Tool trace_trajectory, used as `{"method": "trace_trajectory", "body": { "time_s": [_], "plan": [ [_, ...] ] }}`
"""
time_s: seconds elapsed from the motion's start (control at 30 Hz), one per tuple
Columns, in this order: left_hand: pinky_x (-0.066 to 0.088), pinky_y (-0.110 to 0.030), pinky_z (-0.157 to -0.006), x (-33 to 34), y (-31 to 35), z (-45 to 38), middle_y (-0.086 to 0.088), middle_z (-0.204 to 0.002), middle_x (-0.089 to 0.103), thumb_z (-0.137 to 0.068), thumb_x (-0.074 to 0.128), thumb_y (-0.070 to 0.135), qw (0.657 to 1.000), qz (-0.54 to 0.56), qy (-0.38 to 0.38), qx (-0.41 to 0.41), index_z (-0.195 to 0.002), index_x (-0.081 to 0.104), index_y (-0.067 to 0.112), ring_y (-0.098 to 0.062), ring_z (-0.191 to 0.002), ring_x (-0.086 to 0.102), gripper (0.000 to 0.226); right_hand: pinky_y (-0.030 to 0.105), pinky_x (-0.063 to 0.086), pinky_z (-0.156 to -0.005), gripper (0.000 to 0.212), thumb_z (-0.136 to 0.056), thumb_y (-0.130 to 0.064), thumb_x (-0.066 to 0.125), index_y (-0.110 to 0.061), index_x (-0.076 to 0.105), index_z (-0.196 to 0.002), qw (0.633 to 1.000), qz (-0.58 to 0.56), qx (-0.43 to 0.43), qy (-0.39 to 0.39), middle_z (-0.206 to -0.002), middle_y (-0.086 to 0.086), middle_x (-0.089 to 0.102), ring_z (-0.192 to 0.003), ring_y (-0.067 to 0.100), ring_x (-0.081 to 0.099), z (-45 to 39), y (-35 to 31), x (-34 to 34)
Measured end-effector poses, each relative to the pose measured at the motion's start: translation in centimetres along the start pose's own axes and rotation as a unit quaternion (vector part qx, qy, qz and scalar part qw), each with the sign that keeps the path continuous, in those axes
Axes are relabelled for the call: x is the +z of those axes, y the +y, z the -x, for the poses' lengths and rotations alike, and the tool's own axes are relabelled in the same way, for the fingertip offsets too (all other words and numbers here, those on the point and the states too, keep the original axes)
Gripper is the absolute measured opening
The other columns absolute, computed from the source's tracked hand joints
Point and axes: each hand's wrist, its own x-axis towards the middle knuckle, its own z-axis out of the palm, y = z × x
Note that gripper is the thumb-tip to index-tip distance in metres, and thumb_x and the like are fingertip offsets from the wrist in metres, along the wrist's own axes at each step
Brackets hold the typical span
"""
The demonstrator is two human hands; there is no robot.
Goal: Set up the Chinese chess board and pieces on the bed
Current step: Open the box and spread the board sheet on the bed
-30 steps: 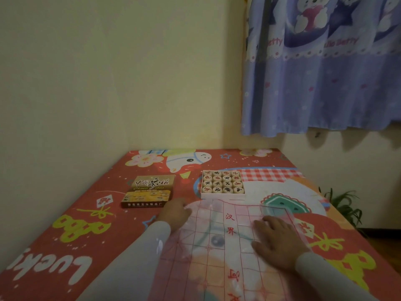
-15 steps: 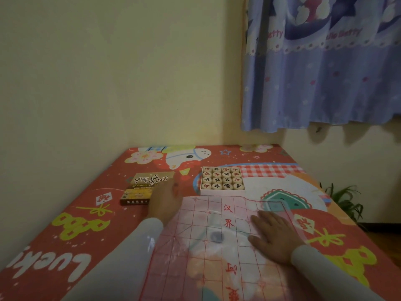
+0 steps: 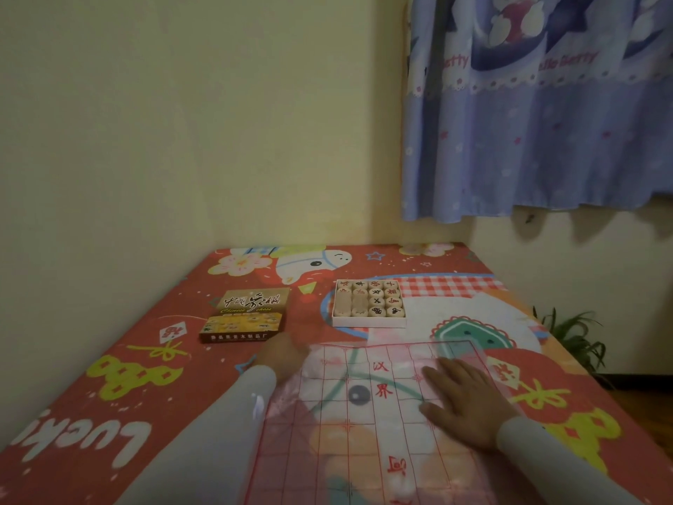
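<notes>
A thin see-through plastic chess board [image 3: 364, 424] with a red grid and red characters lies on the bed in front of me. My right hand [image 3: 462, 399] rests flat on its right half, fingers spread. My left hand [image 3: 284, 357] is blurred at the board's far left corner; whether it pinches the sheet I cannot tell. Beyond the board stands an open white tray [image 3: 368, 321] with several round wooden chess pieces [image 3: 386, 300]. The brown box lid [image 3: 247, 315] lies to the tray's left.
The bed [image 3: 109, 395] has a red cartoon-print cover and meets cream walls at the left and far side. A blue curtain [image 3: 539, 122] hangs at the upper right. A green plant [image 3: 571, 340] stands on the floor past the bed's right edge.
My left hand went out toward the box lid, then came back to the board's far left corner. The right hand stayed flat on the board. The view shifted slightly.
</notes>
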Motion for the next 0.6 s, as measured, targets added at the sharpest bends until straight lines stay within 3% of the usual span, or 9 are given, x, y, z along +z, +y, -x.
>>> {"method": "trace_trajectory", "body": {
  "time_s": [0.07,0.17,0.2,0.27,0.37,0.5,0.6],
  "plan": [
    [0.048,-0.029,-0.075,-0.2,0.2,-0.1,-0.009,-0.086,0.062,-0.091,0.057,0.024,0.999,0.018,-0.027,-0.039,-0.085,0.060,0.010,-0.023,-0.082,0.056,0.016,0.039,0.001,-0.118,0.096,-0.067,-0.083,0.001,-0.038,0.006,-0.151,1.000,0.000,-0.001,-0.005,-0.162,-0.002,-0.001,-0.148,0.021,-0.003,0.2,0.0,0.1],
    [0.042,-0.020,-0.057,-1.1,0.6,-0.3,-0.004,-0.071,0.052,-0.090,0.058,0.018,0.997,-0.004,-0.055,-0.057,-0.065,0.047,0.011,-0.020,-0.077,0.053,0.028,0.039,0.001,-0.118,0.082,-0.080,-0.079,0.013,-0.038,0.006,-0.151,1.000,0.004,-0.003,-0.007,-0.162,-0.003,0.000,-0.148,0.021,-0.003,0.4,-0.1,0.2],
    [0.040,-0.019,-0.056,-1.3,0.9,-0.7,-0.009,-0.076,0.058,-0.089,0.058,0.016,0.998,0.007,-0.041,-0.051,-0.068,0.052,0.006,-0.020,-0.080,0.052,0.024,0.039,0.001,-0.118,0.081,-0.081,-0.078,0.014,-0.038,0.006,-0.151,1.000,0.005,-0.002,-0.005,-0.162,-0.003,0.000,-0.148,0.021,-0.003,0.4,0.1,0.1],
    [0.048,-0.025,-0.070,-1.9,0.9,-1.5,-0.019,-0.101,0.067,-0.081,0.065,0.002,0.994,0.107,0.007,-0.026,-0.085,0.066,-0.001,-0.021,-0.086,0.057,0.005,0.039,0.001,-0.118,0.088,-0.075,-0.082,0.008,-0.038,0.006,-0.151,1.000,0.006,-0.001,-0.005,-0.162,-0.004,0.000,-0.148,0.021,-0.002,0.3,0.2,0.0],
    [0.045,-0.027,-0.075,-2.7,0.7,-1.8,-0.011,-0.110,0.068,-0.075,0.059,-0.009,0.969,0.207,0.135,-0.013,-0.081,0.069,0.011,-0.026,-0.096,0.060,0.023,0.039,0.001,-0.118,0.098,-0.065,-0.085,0.000,-0.038,0.007,-0.151,1.000,0.008,-0.003,-0.003,-0.162,-0.004,0.001,-0.148,0.021,-0.002,0.3,0.3,-0.1],
    [0.046,-0.030,-0.076,-2.4,0.4,-1.3,-0.007,-0.104,0.066,-0.081,0.053,0.000,0.962,0.131,0.236,0.050,-0.098,0.067,0.011,-0.024,-0.092,0.059,0.025,0.040,0.002,-0.118,0.103,-0.061,-0.086,-0.005,-0.038,0.007,-0.151,1.000,0.013,-0.004,-0.003,-0.162,-0.003,0.001,-0.148,0.022,-0.001,0.1,0.4,-0.1],
    [0.047,-0.037,-0.088,-0.8,0.3,-0.3,-0.009,-0.112,0.063,-0.082,0.055,0.015,0.953,-0.027,0.240,0.184,-0.107,0.067,0.012,-0.028,-0.103,0.056,0.028,0.041,0.003,-0.118,0.109,-0.055,-0.088,-0.010,-0.038,0.007,-0.151,1.000,0.015,-0.004,0.001,-0.162,-0.002,0.002,-0.148,0.023,0.000,-0.1,0.5,-0.2]
  ]
}}
